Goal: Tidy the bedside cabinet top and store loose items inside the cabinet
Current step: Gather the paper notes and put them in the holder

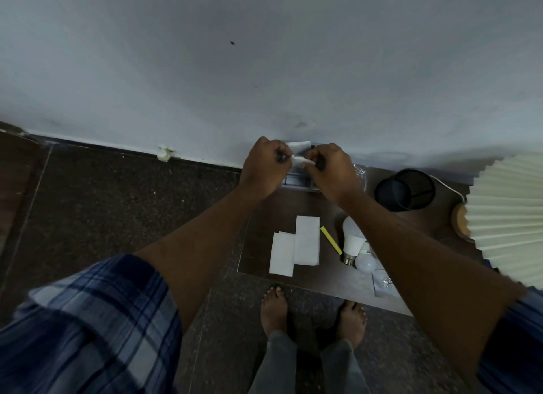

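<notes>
Dark brown cabinet surface (261,246) sat right of centre. Pleated cream lampshade (508,214) far right. Two folded white papers (295,245) lay near left; white bulbs (354,240) right of them. Left hand (266,168) and right hand (330,173) each pinched small white crumpled paper (300,159) at far edge.

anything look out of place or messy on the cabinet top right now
Yes. Two light bulbs lie loose on their sides beside a yellow strip, and two folded white papers lie overlapping. Both hands pinch a crumpled white scrap.
</notes>
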`<action>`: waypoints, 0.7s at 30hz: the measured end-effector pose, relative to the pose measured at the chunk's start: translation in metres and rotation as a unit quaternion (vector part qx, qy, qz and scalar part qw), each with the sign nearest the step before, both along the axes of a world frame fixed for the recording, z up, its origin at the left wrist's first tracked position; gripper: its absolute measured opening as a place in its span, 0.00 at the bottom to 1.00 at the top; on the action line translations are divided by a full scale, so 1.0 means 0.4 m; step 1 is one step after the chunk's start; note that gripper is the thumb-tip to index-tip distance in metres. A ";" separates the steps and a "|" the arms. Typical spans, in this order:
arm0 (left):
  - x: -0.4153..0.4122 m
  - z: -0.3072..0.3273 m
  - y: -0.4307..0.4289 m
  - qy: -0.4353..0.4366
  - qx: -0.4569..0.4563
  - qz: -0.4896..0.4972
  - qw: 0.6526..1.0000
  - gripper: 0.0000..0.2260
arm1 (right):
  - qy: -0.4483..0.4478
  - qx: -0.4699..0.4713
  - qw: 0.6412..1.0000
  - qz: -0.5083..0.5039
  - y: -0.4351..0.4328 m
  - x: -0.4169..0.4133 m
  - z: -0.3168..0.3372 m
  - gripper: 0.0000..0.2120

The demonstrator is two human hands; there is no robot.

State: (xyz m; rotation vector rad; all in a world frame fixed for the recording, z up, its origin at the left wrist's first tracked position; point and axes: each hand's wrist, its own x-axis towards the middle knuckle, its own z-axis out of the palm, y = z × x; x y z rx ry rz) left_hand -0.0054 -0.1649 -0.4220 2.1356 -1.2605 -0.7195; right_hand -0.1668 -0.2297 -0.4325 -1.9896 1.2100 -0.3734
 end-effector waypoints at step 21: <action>-0.040 -0.016 0.204 0.109 -0.007 0.165 0.980 0.04 | -0.052 -0.055 0.995 -0.069 0.092 -0.032 0.044 0.12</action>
